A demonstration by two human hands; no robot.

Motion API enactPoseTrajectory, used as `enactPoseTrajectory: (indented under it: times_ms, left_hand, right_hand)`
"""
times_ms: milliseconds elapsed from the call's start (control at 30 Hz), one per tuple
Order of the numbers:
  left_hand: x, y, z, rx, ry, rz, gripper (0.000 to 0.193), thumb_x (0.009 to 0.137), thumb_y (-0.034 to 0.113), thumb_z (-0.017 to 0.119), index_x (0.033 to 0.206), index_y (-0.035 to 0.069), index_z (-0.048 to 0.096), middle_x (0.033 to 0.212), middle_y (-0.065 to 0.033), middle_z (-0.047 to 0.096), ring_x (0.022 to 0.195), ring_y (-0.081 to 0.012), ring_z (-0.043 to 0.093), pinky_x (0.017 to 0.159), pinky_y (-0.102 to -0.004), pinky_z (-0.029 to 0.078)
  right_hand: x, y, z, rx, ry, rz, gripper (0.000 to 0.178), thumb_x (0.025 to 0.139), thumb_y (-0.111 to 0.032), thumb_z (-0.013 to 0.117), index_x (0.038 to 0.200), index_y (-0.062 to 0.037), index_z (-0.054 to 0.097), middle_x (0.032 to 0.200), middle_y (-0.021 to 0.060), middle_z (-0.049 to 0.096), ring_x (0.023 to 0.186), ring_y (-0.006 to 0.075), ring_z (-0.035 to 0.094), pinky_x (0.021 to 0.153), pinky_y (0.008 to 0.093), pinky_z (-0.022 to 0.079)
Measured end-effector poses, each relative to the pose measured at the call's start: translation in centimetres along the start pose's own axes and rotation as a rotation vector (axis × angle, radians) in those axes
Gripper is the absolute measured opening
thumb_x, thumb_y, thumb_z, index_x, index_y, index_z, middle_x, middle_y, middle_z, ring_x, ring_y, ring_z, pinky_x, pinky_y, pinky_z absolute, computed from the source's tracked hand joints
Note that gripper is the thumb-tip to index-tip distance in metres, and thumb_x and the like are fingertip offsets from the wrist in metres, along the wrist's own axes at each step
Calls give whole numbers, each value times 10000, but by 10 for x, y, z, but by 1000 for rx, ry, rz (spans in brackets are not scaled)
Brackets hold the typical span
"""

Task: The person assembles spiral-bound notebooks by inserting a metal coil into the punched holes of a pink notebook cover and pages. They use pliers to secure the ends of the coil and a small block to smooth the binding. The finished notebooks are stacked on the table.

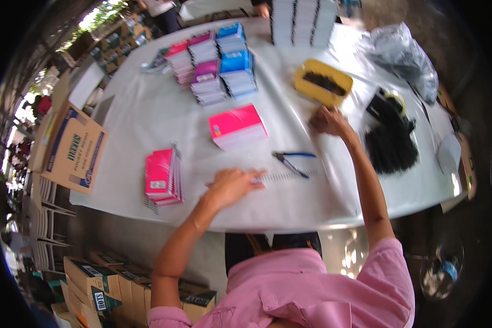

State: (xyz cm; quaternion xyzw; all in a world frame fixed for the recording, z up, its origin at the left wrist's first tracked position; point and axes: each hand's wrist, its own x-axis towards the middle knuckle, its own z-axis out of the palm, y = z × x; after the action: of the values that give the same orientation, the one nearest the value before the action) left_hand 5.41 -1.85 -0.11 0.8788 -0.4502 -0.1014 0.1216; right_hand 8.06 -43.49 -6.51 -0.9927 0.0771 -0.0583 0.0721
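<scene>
My left hand point(232, 186) lies flat on a pink spiral notebook point(281, 177) near the table's front edge, its wire spiral showing to the right of my fingers. My right hand point(329, 121) reaches forward with curled fingers and rests on the white table cover point(147, 117), just in front of a yellow tray point(322, 82) of black pieces. I cannot tell if it holds anything. Blue-handled pliers point(292, 160) lie between my two hands.
A stack of pink booklets point(237, 126) sits mid-table, a pile of bound pink notebooks point(162, 176) at the front left, pink and blue stacks point(216, 63) further back. Black spiral bindings point(391, 142) lie right, a plastic bag point(402, 52) beyond. Cardboard boxes point(74, 147) stand left.
</scene>
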Motion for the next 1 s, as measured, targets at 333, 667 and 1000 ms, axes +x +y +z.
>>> enactPoseTrajectory:
  times_ms: [333,667,1000]
  left_hand:
    - [-26,-1,-6,63,95,-10,695,897,534,582,1490,246,362,924,-104,709,814,-348,689,676,-483,543]
    - [-42,-9,-13,63,-36,-89,750,907,514,582,1525,209,284,779,-155,685,683,-403,659,633,-470,532]
    - [-23,-12,-14,60,26,-122,865,883,534,611,1543,139,216,802,-180,683,688,-403,662,610,-469,518]
  right_hand:
    - [-10,-54,-30,52,-21,30,521,740,-335,810,1169,-157,575,1206,162,542,1146,376,514,886,551,428]
    - [-21,-115,-94,852,-354,-437,417,859,-398,722,1112,-67,703,1012,106,699,934,220,646,865,352,497]
    - [-33,-187,-65,952,-916,-569,628,866,-556,656,1258,-65,646,1201,147,646,1129,246,583,998,360,422]
